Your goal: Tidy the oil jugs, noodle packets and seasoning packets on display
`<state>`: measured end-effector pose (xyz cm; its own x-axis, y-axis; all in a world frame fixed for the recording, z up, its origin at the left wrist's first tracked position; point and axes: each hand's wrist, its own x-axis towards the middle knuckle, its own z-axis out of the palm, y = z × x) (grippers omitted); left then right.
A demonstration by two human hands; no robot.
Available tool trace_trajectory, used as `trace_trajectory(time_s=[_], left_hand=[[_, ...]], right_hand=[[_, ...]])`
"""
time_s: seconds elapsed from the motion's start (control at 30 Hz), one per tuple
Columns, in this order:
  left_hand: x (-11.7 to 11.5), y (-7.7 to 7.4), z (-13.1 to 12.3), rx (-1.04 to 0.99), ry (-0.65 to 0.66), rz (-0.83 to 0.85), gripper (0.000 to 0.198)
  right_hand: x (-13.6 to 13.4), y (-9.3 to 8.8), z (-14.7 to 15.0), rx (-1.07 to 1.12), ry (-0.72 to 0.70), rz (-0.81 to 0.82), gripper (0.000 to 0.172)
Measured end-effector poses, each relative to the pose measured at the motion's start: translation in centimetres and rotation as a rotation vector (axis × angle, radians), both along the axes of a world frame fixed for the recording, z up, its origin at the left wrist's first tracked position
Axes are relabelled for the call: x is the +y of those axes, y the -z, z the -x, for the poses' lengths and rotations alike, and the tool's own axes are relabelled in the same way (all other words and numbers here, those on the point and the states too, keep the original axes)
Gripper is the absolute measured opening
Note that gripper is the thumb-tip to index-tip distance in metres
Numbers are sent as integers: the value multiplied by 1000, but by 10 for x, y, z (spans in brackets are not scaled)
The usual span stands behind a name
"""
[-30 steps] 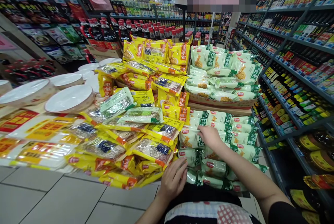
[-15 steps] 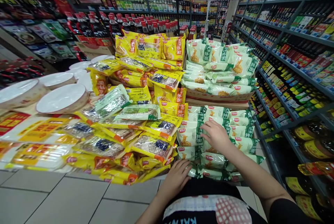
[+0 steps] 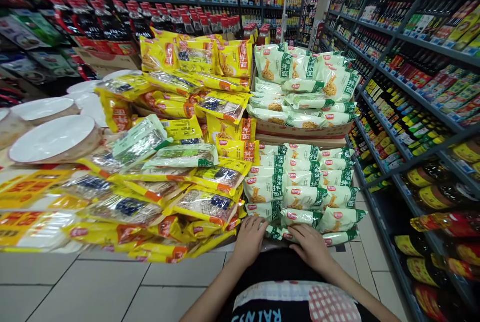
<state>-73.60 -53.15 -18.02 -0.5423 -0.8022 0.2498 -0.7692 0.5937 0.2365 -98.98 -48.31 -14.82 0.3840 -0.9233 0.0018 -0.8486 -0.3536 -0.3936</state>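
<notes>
My left hand rests at the near end of the rows of green-and-white noodle packs. Its fingers lie over the front packs, close to the border with the yellow noodle packs. Beside it, my right hand lies with fingers extended on the nearest green-and-white packs. Neither hand grips a pack. More green-and-white packs fill a cardboard box behind the front rows. Two loose green-and-white packs, one a pale green pack, lie on top of the yellow heap.
White bowls stand at the left, with flat wrapped packages in front of them. Dark bottles with red caps line the back. Tall shelving runs along the right. Tiled floor shows below the display.
My right hand has come back from the middle rows of green-and-white packs to the front edge, beside my left hand. The front right packs sit differently. The view has shifted to the right.
</notes>
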Motion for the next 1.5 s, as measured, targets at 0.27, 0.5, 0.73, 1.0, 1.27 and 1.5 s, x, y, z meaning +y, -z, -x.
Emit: trace_trajectory(time_s=[0.27, 0.5, 0.73, 1.0, 1.27, 1.5], left_hand=[[6, 4, 4, 181, -177, 37, 33], [-1, -8, 38, 66, -427, -103, 43], [-11, -18, 33, -37, -426, -223, 46], [-4, -26, -13, 95, 197, -159, 21], [28, -47, -15, 650, -147, 202, 35], [-1, -52, 4, 124, -179, 143, 31]], right_hand=[[4, 23, 1, -140, 132, 116, 18], [-5, 1, 3, -25, 136, -49, 11], [-2, -7, 23, -120, 39, -114, 10], [6, 3, 23, -138, 31, -21, 28], [1, -16, 19, -92, -21, -170, 28], [-8, -25, 16, -21, -68, -213, 34]])
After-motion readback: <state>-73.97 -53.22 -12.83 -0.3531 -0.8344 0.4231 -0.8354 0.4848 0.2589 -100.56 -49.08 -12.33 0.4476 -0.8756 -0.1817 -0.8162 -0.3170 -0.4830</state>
